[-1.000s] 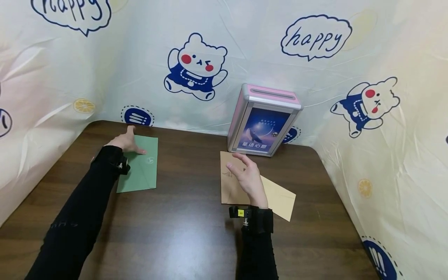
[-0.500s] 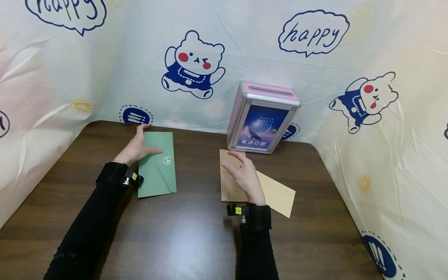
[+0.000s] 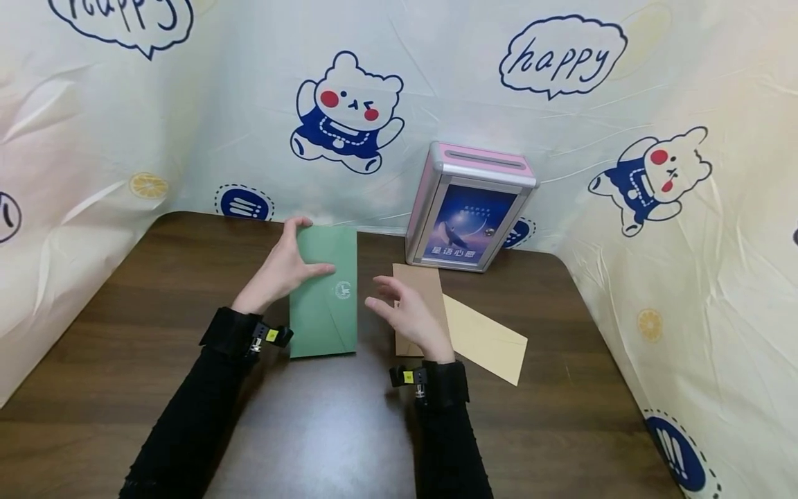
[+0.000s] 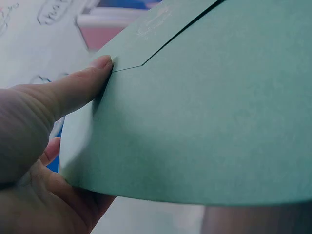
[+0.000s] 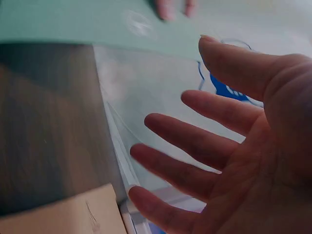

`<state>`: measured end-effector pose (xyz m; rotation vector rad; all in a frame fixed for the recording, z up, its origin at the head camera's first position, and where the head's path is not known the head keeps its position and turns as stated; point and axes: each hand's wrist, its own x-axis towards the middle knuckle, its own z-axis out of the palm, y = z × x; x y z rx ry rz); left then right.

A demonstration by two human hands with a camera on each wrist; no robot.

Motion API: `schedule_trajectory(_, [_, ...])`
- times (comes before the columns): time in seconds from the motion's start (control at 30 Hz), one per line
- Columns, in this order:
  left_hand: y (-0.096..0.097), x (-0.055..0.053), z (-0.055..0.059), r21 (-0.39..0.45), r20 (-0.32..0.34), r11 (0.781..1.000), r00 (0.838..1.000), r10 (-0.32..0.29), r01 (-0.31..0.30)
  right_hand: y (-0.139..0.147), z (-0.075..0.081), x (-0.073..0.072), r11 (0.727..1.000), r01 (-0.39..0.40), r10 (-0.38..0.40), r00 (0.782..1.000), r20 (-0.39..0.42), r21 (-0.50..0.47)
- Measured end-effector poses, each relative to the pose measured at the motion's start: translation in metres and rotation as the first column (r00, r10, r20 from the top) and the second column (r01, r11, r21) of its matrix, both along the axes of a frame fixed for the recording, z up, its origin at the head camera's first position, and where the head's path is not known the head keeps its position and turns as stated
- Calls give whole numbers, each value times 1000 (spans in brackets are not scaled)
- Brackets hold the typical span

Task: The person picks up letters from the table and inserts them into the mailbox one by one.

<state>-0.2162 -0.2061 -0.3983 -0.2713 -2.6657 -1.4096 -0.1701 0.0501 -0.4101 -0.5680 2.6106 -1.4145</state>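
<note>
A green envelope with a pale round emblem is pinched along its left edge by my left hand. In the left wrist view the thumb lies over its front while the other fingers go behind it. To the envelope's right, my right hand is spread with nothing in it, as the right wrist view also shows: its fingers are apart and the green envelope is just past them. Beneath the right hand lie a brown envelope and a cream envelope, partly overlapping.
A pink and silver box with a slot on top and a small lock in its blue front stands at the back of the wooden table. Behind and beside the table hangs a pale printed cloth.
My left hand has carried the green envelope rightward from the left side of the table, toward the middle. My right hand has shifted left, toward it, uncovering more of the brown envelope.
</note>
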Motion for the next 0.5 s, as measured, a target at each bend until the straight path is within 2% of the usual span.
schedule_trajectory(0.1, [10,8,9,30,-37,1000,999,-5,6,-9,1,2,1000,-12,12,1000,-18,-19])
schedule_trajectory(0.3, [25,24,26,82,-94,996,995,-21,29,-18,4,3,993,5,-12,998,-57,-119])
schedule_trajectory(0.5, [33,32,33,110,-152,993,988,-15,32,-17,16,5,980,28,-31,999,-15,-196])
